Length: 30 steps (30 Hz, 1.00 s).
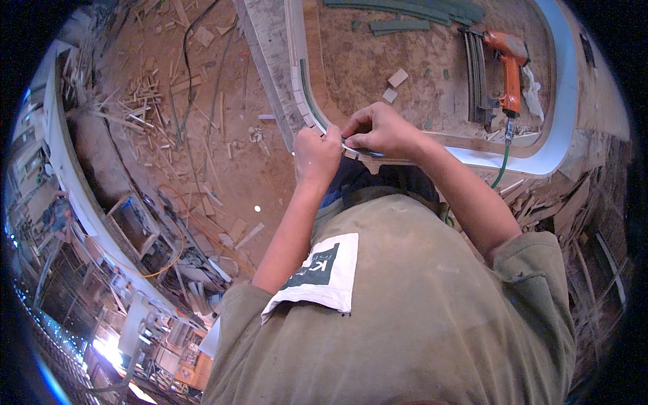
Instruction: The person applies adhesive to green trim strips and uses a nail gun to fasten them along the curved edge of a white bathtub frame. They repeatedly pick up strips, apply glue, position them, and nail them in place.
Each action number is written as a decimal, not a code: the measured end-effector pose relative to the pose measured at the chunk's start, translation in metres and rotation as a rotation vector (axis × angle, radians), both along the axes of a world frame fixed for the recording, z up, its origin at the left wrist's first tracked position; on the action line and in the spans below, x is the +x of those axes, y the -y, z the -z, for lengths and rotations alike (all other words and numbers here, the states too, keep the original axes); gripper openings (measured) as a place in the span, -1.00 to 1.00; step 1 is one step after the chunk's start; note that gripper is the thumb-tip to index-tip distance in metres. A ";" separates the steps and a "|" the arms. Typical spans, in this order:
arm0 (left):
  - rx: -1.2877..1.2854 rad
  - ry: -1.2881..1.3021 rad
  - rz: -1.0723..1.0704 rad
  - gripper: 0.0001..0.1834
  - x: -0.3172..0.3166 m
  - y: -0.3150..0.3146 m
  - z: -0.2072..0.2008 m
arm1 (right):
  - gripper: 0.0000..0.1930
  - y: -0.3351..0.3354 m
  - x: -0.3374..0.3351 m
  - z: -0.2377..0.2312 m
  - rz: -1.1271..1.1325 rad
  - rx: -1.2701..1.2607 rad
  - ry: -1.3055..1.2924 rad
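Just ahead of my body, both hands meet at the bend of a curved, pale wooden rim [298,86]. A thin dark green strip [305,84] follows the inside of this rim and runs under my fingers. My left hand [318,154] is closed over the rim, thumb on top. Close beside it, my right hand [381,129] is closed in a pinch at the rim's inner edge. Whatever lies between those fingertips is too small and covered to make out.
An orange nail gun [509,71] with a green hose [503,164] lies on the board at the right. Green strips [405,25] and small wood blocks [398,77] lie farther back. Wood scraps [145,101] litter the floor at left; more offcuts [557,206] are at right.
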<state>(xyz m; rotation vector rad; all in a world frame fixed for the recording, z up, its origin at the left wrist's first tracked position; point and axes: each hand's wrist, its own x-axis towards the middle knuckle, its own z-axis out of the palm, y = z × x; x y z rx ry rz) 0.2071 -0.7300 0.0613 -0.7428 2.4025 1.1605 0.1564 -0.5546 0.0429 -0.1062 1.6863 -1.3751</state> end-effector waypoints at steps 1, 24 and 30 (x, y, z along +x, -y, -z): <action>0.014 -0.003 -0.021 -0.62 0.003 0.000 0.004 | -0.75 0.000 -0.001 -0.003 -0.014 0.030 0.002; 0.463 0.073 -0.317 -0.52 0.027 -0.032 -0.013 | -0.77 0.000 0.010 0.004 0.023 0.045 -0.114; 0.492 0.083 -0.352 -0.52 0.018 -0.029 -0.015 | -0.78 -0.001 0.009 0.004 0.008 0.073 -0.109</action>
